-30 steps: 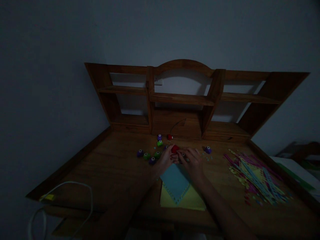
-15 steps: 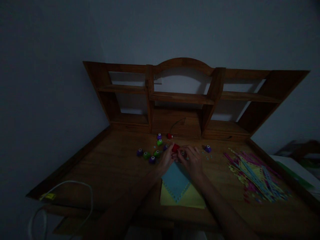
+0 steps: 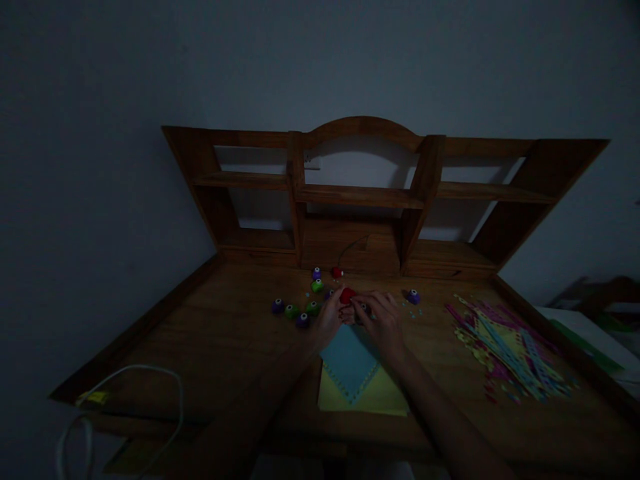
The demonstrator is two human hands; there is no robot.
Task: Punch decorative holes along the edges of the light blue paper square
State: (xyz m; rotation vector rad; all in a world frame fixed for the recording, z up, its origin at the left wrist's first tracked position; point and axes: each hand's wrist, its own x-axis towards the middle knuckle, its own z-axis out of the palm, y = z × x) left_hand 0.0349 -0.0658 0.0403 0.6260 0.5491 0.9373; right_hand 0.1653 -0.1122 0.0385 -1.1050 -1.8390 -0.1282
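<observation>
My left hand [image 3: 330, 316] holds a small red craft punch [image 3: 347, 295] over the desk, its fingers wrapped round it. The fingertips of my right hand [image 3: 383, 323] are pinched together at the punch's right side; whatever they pinch is too small and dark to make out. Under both hands lies a blue sheet of paper [image 3: 350, 360] with small holes along two edges, on top of yellow paper [image 3: 365, 402]. Several purple and green punches [image 3: 303, 321] stand just left of my left hand.
Another red punch [image 3: 337, 273] sits near the wooden shelf unit [image 3: 360, 197]. To the right, a purple punch [image 3: 413, 297] stands by blue paper bits. Farther right is a heap of coloured, hole-edged paper strips [image 3: 505, 350]. A white cable [image 3: 181, 393] loops at the left front.
The view has shifted slightly. My hands stay together at the red craft punch, which has turned a little between the fingers.
</observation>
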